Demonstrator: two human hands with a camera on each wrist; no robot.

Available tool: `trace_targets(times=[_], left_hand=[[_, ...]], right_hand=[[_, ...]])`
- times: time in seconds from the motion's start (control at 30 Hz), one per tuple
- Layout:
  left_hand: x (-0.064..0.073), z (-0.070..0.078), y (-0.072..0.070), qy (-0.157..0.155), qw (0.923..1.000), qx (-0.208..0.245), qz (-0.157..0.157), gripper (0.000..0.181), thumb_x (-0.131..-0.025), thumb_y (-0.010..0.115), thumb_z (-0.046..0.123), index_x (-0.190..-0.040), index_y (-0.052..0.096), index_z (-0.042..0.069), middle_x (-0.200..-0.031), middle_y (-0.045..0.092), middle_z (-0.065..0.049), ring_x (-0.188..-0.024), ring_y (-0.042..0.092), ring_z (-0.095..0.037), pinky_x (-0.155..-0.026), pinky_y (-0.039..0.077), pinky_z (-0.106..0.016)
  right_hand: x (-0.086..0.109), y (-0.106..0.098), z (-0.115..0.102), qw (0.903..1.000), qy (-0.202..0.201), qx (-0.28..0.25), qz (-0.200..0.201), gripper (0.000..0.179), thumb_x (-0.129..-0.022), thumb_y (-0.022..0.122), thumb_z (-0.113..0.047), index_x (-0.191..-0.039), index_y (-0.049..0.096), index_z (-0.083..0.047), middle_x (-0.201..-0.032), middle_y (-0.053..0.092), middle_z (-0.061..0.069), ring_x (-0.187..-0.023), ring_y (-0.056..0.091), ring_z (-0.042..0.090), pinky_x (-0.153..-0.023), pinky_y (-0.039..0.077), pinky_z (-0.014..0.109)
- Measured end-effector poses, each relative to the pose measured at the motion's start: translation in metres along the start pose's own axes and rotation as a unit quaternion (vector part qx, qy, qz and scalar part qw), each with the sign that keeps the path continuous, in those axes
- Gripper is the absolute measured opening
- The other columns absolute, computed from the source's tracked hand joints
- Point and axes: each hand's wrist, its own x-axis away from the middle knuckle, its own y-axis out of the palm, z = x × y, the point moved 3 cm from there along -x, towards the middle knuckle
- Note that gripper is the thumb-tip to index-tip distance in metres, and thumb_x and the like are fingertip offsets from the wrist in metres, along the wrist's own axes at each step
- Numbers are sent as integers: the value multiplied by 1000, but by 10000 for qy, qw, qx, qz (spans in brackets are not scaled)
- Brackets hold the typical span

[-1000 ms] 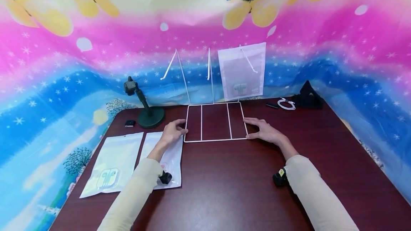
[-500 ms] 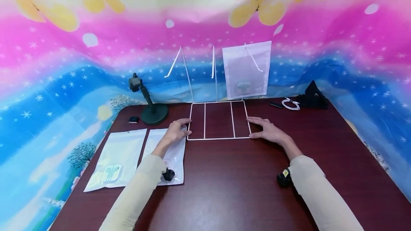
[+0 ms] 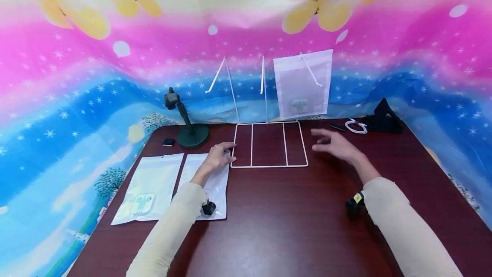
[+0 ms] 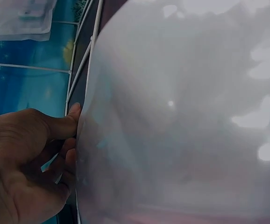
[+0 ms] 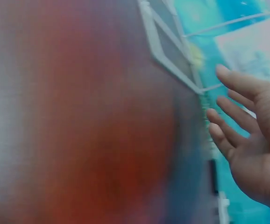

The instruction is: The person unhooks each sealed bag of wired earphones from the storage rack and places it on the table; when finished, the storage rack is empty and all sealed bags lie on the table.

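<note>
A white wire display rack (image 3: 269,166) stands on the dark red table, its base flat and its hook arms rising at the back. My left hand (image 3: 217,157) touches the left side of the base with thumb and fingertips spread along the rod. Under that forearm lies a white pouch (image 3: 191,166); it fills most of the left wrist view. A second pouch (image 3: 159,178), with earphones in a case showing, lies left of it. Another such pouch (image 3: 301,82) hangs from the rack's right hook. My right hand (image 3: 338,145) is apart from the base's right side, fingers loosely extended and holding nothing.
A dark green stand (image 3: 192,136) and a small black item (image 3: 168,142) are at the back left. At the back right sit a coiled white cable (image 3: 355,126), a thin black object (image 3: 338,127) and a black angular object (image 3: 384,119). A printed cloth backdrop (image 3: 246,16) surrounds the table.
My right hand has let go of the rack's right side and moved right, away from it. The left hand stays at the left side. The head view has shifted slightly.
</note>
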Motion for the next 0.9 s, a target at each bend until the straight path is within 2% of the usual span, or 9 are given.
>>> trace_targets(times=[0.13, 0.27, 0.37, 0.5, 0.6, 0.7, 0.83, 0.9], left_hand=[[0, -3, -1, -34, 10000, -72, 47, 51, -95, 76, 8, -144, 62, 7, -141, 61, -18, -124, 57, -34, -109, 47, -48], [0, -3, -1, -47, 10000, -6, 47, 51, -95, 75, 7, -144, 62, 6, -141, 61, -19, -124, 57, -34, -108, 48, -47], [0, -1, 1, -34, 10000, 62, 46, 52, -95, 75, 6, -145, 61, 6, -145, 58, -18, -125, 56, -34, -108, 48, -47], [0, 1, 2, 49, 10000, -15, 82, 51, -95, 75, 5, -144, 61, 4, -147, 57, -18, -123, 57, -33, -106, 50, -44], [0, 2, 3, 75, 10000, -31, 56, 50, -95, 75, 5, -144, 61, 4, -146, 58, -18, -123, 57, -33, -107, 49, -44], [-1, 2, 3, 45, 10000, 6, 11, 51, -95, 75, 6, -144, 61, 5, -145, 58, -18, -124, 56, -34, -109, 46, -47], [-1, 1, 1, 2, 10000, -63, 30, 51, -95, 76, 7, -144, 62, 7, -144, 59, -17, -125, 55, -33, -111, 44, -48], [-1, 0, -1, -26, 10000, -81, 38, 51, -95, 76, 8, -144, 62, 7, -143, 60, -17, -125, 54, -33, -111, 44, -48]], right_hand=[[-9, -33, -25, 9950, 34, -344, 942, 71, -102, 69, -18, -162, 33, -6, -158, 46, 21, -137, 49, 41, -112, 41, 57], [-16, -61, -53, 9820, 286, -643, 1754, 78, -103, 68, -24, -166, 24, -11, -163, 40, 16, -145, 41, 38, -117, 38, 56], [-22, -74, -74, 9719, 392, -958, 2113, 83, -103, 68, -28, -168, 18, -13, -168, 33, 12, -151, 33, 34, -121, 33, 53], [-33, -83, -97, 9615, 421, -1402, 2324, 85, -103, 67, -29, -168, 15, -15, -171, 28, 7, -155, 28, 28, -125, 28, 47], [-39, -85, -109, 9538, 439, -1568, 2526, 80, -102, 67, -24, -167, 21, -14, -169, 31, 7, -155, 29, 26, -125, 29, 43], [-42, -85, -117, 9441, 529, -1552, 2859, 72, -102, 68, -20, -164, 32, -14, -165, 39, 9, -150, 36, 25, -121, 36, 39], [-43, -83, -125, 9281, 609, -1523, 3344, 62, -99, 71, -18, -156, 46, -14, -151, 50, 10, -130, 48, 19, -110, 46, 34], [-42, -81, -129, 9189, 578, -1595, 3560, 57, -99, 72, -17, -151, 51, -14, -141, 55, 6, -118, 50, 13, -104, 48, 31]])
